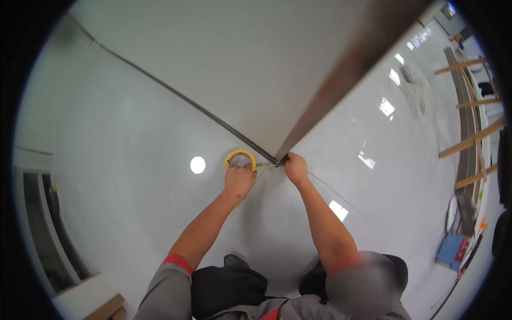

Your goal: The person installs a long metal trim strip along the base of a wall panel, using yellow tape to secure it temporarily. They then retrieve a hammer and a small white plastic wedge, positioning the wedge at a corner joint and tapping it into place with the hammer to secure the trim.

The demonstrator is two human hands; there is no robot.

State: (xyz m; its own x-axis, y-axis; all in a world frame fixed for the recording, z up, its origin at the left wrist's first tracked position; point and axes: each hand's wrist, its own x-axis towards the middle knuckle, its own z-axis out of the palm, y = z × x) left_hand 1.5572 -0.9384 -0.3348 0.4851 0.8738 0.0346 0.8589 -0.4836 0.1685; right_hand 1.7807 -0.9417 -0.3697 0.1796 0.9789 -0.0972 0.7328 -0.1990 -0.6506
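My left hand (pixel 240 180) is closed on a roll of yellow tape (pixel 237 152) held low over the floor. A thin tape strip (pixel 265 167) stretches from the roll to the bottom corner of a tall pale panel (pixel 229 58) with a dark metal edge (pixel 336 82). My right hand (pixel 296 169) is closed at that corner, its fingertips against the metal edge; whatever they pinch is too small and hidden to name.
Glossy pale floor (pixel 128 181) surrounds the panel. Wooden battens (pixel 469 141) and long boards (pixel 458 80) lie along the right. A blue object (pixel 448 250) is at lower right. A frame-like structure (pixel 42 229) and brown pieces (pixel 109 309) are at lower left.
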